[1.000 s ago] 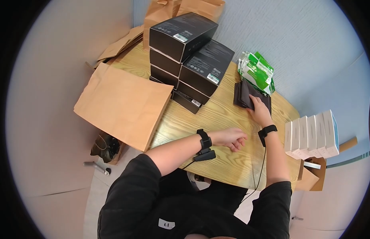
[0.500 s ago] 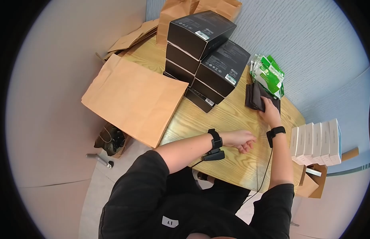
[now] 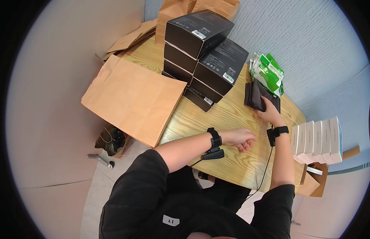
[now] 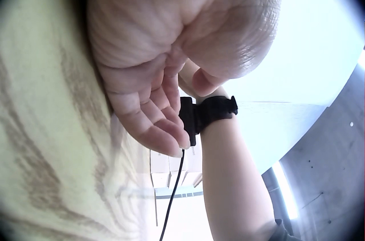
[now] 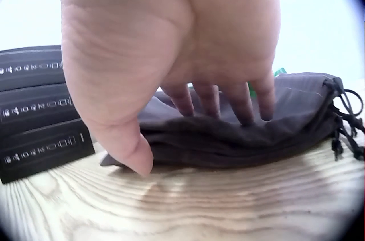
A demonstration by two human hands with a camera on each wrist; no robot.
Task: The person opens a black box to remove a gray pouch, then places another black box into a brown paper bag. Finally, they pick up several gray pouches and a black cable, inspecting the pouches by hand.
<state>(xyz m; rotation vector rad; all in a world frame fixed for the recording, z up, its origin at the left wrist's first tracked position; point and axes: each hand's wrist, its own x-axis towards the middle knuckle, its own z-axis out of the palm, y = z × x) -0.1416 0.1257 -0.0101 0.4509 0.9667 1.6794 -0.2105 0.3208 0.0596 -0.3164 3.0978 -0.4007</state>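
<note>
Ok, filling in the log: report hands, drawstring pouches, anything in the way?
Left hand loosely curled, empty. Right hand on dark drawstring pouches, atop wooden table. Green packets close behind pouches.

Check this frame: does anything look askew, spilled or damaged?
The large brown paper bag lying flat, perhaps several stacked, juts past the left edge of the table, so it looks precarious. The green packets form an untidy heap behind the dark pouches. I see no spill or damage.

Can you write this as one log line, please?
right hand: touching dark drawstring pouches | left hand: loosely curled, holding nothing | green packets: beyond pouches
</note>
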